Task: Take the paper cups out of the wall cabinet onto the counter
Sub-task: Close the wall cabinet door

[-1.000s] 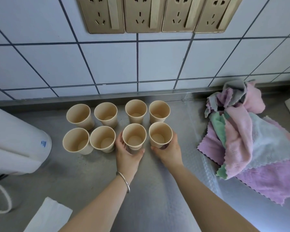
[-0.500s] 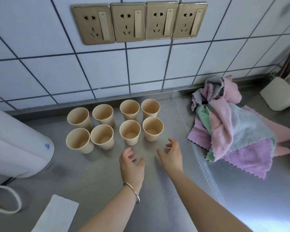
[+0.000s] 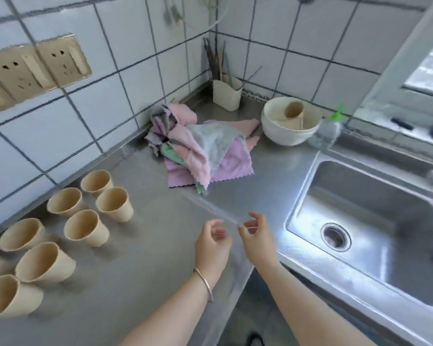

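Note:
Several beige paper cups [image 3: 85, 227] stand upright in two rows on the steel counter [image 3: 145, 265] at the left, near the tiled wall. My left hand [image 3: 213, 242], with a bracelet on the wrist, hovers over the counter to the right of the cups, fingers loosely curled and holding nothing. My right hand [image 3: 256, 234] is just beside it, also loosely curled and empty. Both hands are well clear of the cups. The wall cabinet is out of view.
A heap of pink, purple and grey cloths [image 3: 200, 148] lies on the counter behind my hands. A white bowl [image 3: 290, 124] holding a cup and a utensil holder [image 3: 226, 94] sit in the corner. The steel sink [image 3: 370, 223] is at the right. Wall sockets [image 3: 33, 71] are upper left.
Both hands have let go of the front cups and drawn back to the right. My view has swung right, bringing the sink and corner into sight.

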`<state>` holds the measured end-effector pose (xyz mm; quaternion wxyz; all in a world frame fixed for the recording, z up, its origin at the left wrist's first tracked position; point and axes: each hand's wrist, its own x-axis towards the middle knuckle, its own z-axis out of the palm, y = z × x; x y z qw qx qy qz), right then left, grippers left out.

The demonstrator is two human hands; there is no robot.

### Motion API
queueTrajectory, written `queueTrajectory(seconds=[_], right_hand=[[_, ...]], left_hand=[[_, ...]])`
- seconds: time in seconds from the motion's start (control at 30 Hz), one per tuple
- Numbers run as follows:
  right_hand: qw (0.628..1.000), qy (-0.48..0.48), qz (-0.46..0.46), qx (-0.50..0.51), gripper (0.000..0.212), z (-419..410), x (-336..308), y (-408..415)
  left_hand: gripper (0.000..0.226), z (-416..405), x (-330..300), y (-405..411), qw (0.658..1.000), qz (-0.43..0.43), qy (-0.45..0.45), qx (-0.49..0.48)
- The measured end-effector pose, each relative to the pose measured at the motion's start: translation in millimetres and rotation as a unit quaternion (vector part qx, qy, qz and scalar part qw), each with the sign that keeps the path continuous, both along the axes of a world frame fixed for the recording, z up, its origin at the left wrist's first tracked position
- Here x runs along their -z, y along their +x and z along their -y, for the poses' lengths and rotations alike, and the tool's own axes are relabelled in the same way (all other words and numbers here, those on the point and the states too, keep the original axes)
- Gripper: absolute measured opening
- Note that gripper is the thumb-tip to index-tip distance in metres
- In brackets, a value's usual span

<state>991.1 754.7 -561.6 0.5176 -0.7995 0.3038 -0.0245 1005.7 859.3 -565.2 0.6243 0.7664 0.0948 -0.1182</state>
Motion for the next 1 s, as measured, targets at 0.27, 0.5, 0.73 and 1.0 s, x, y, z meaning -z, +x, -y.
queueTrajectory(seconds=[0.27,0.5,0.73,1.0], right_hand=[[0.973,0.029,0.042,0.224,0.026,145.2,-44.8,-147.7],[0.91,-0.032,0.076,0.406,0.016,272.8,-109.6,-352.9],[0.853,-0.144,0.079,0.496,0.023,374.2,-187.1,-529.2],[0.786,-0.236,0.105,0.562,0.009,462.8,-271.5,-644.3]], left_hand=[[0.026,166.5,-44.2,-96.2,0.962,0.022,-0.053,0.267],[0.025,324.5,-104.2,-271.4,0.883,0.045,-0.109,0.454],[0.029,465.4,-172.6,-429.7,0.812,0.021,-0.196,0.55],[0.022,578.5,-254.2,-546.2,0.732,0.05,-0.259,0.628]])
